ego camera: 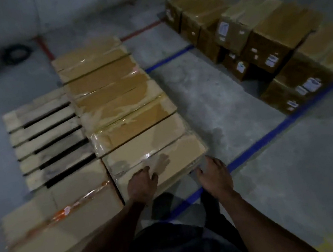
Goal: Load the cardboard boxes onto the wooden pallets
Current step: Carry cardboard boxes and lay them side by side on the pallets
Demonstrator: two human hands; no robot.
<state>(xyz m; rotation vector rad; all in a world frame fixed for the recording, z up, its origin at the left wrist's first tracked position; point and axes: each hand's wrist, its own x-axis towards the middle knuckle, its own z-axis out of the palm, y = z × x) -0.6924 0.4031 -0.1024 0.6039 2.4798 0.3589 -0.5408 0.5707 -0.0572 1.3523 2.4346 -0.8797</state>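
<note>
A wooden pallet (43, 131) lies on the floor at centre left. A row of taped cardboard boxes (111, 95) covers its right side, and the nearest box (174, 144) sits at the near right corner. My left hand (142, 184) rests on this box's near top edge with fingers spread. My right hand (213, 172) hangs just off its right corner, fingers relaxed and holding nothing. Another box with orange tape (63, 219) lies at the pallet's near left.
A stack of several labelled cardboard boxes (266, 35) stands on the floor at the right back. Blue tape lines (270, 132) and red lines (140, 31) mark the grey concrete floor. A dark cable coil (16, 54) lies at the far left.
</note>
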